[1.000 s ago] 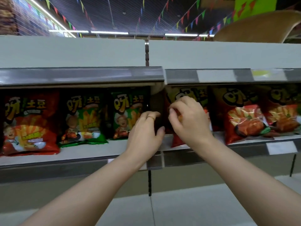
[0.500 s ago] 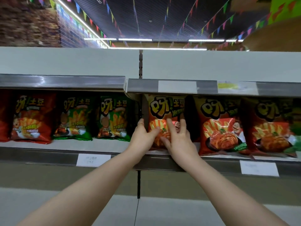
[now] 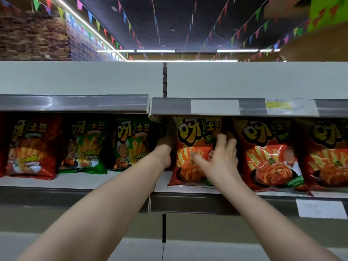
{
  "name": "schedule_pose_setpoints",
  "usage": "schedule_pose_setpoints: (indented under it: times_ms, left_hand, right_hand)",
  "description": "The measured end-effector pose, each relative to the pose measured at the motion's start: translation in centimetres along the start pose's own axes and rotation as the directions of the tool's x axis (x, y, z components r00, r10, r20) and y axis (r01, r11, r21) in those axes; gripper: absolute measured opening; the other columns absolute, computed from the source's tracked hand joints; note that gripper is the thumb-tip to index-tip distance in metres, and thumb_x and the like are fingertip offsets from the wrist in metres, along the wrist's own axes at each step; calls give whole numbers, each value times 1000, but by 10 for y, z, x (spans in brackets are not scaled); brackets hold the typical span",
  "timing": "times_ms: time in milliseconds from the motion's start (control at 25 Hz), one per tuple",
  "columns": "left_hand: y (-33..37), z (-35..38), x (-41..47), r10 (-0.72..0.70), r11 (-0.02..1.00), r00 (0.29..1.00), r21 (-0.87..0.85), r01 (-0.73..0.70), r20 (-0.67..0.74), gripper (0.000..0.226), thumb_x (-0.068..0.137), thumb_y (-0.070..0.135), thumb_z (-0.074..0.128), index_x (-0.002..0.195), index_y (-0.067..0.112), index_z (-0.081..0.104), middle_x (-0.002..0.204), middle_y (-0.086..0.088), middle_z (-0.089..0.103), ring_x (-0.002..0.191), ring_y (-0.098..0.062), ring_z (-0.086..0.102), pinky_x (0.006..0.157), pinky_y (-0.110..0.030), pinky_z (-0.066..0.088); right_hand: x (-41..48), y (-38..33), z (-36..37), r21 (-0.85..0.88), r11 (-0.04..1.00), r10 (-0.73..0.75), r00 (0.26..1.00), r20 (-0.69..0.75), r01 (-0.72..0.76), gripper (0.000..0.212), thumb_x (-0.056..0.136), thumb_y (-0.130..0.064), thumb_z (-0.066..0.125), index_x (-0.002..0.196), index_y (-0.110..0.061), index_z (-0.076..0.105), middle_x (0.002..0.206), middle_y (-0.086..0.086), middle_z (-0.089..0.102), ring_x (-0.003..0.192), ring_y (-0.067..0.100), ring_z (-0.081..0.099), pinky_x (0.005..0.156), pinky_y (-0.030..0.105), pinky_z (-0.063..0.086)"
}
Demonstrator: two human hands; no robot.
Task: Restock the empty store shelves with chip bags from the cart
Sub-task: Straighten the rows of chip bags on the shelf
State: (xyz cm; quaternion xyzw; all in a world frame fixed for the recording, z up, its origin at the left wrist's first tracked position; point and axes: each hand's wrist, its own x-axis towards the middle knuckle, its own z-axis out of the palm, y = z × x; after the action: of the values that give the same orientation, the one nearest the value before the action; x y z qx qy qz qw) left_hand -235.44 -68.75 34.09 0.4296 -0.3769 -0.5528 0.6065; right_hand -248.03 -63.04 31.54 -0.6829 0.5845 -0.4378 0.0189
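The right hand (image 3: 220,161) is pressing flat and open on the chip bag (image 3: 195,140), likely squaring it upright. The left hand (image 3: 164,150) is bracing its edge, grip hidden.

My right hand (image 3: 220,162) rested with straight, spread fingers on the front of an upright orange-red foil chip bag (image 3: 190,134), which stood at the left end of the white metal shelf board (image 3: 188,201). My left hand (image 3: 165,153) was at the bag's left edge, its fingertips hidden. A matching orange-red bag (image 3: 267,157) stood just beside the first, to its right.
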Motion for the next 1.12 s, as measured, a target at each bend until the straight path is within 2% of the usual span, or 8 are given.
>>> schedule_pose_setpoints:
  times_ms: [200, 360, 440, 520, 600, 680, 880, 1120]
  left_hand:
    - [1, 7, 20, -42, 999, 990, -4, 42, 131, 57, 90, 64, 39, 86, 14, 65, 57, -9, 69, 67, -24, 61, 57, -28, 46]
    - [-5, 2, 33, -62, 998, 968, -6, 65, 242, 66, 86, 73, 33, 96, 17, 66, 97, -14, 71, 83, -28, 64, 68, -33, 49]
    - [-4, 0, 35, -34, 998, 957, -47, 50, 288, 66, 88, 71, 26, 101, 17, 64, 92, -11, 71, 84, -27, 63, 70, -33, 48]
    - [-5, -1, 36, -19, 998, 953, -59, 38, 303, 66, 91, 67, 21, 105, 17, 62, 83, -6, 71, 80, -26, 61, 69, -33, 47]
    - [-6, -1, 34, -16, 999, 960, -45, 30, 280, 66, 93, 64, 19, 104, 14, 60, 84, -1, 70, 75, -24, 60, 67, -32, 47]
    - [-7, 0, 31, -36, 999, 961, -18, 42, 275, 64, 95, 61, 19, 103, 12, 59, 80, 1, 69, 68, -22, 61, 64, -31, 48]
    - [-3, 8, 20, -7, 996, 985, -85, 22, 171, 63, 93, 61, 27, 107, 9, 59, 91, -3, 65, 73, -23, 60, 60, -30, 46]
    - [-2, -4, -11, 164, 986, 985, 27, -165, 57, 46, 87, 63, 43, 96, 23, 65, 84, -6, 72, 82, -25, 66, 72, -32, 51]
  right_hand:
    - [42, 4, 2, 563, 630, 390, 845, 366, -534, 74, 80, -69, 46, 118, -6, 53, 105, 13, 65, 100, 32, 61, 99, 44, 43]
    - [57, 11, 11, 720, 438, 396, 835, 382, -538, 58, 76, -70, 50, 83, -14, 62, 65, 5, 70, 72, 17, 65, 87, 36, 45]
    - [57, 8, 13, 714, 451, 396, 837, 377, -535, 56, 63, -76, 58, 60, -20, 60, 45, -1, 60, 58, 16, 56, 76, 34, 45]
    - [58, 5, 15, 650, 488, 404, 811, 423, -582, 80, 38, -88, 60, 79, -20, 69, 66, 5, 70, 77, 24, 56, 84, 38, 41]
    - [52, -3, 9, 563, 526, 434, 770, 466, -637, 84, 64, -77, 55, 126, -20, 55, 119, 15, 61, 108, 29, 53, 89, 40, 37]
    - [51, 1, 13, 497, 697, 392, 855, 340, -518, 50, 95, -38, 47, 142, -28, 34, 131, 17, 47, 106, 27, 52, 87, 38, 39]
    - [51, 19, 21, 581, 713, 361, 916, 173, -391, 33, 96, -10, 40, 125, -5, 55, 68, -2, 46, 55, 10, 42, 51, 22, 37]
    - [36, 5, -2, 618, 693, 296, 929, 224, -370, 40, 88, -52, 51, 76, -14, 53, 64, 4, 54, 56, 18, 53, 47, 21, 37]
